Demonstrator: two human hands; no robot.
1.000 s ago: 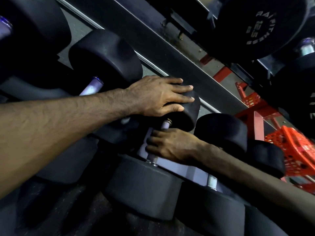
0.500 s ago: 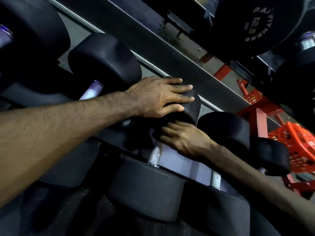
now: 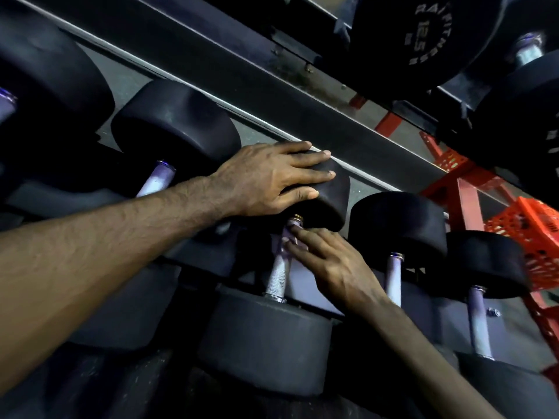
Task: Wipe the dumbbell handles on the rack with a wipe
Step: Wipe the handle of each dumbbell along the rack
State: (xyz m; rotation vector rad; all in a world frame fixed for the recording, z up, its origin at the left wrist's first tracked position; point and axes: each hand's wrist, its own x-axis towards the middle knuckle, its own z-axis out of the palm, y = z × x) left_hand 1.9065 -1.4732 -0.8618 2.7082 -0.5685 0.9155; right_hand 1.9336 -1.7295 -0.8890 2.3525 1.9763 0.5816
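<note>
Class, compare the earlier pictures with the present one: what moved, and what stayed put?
The right hand slid the wipe up the handle, from its lower end to just under the far weight, baring the metal below. The left hand stayed resting on that weight.

Head camera, close over the dumbbell rack
It looks forward and down from the person's head, tilted, with both forearms reaching in from below.
</note>
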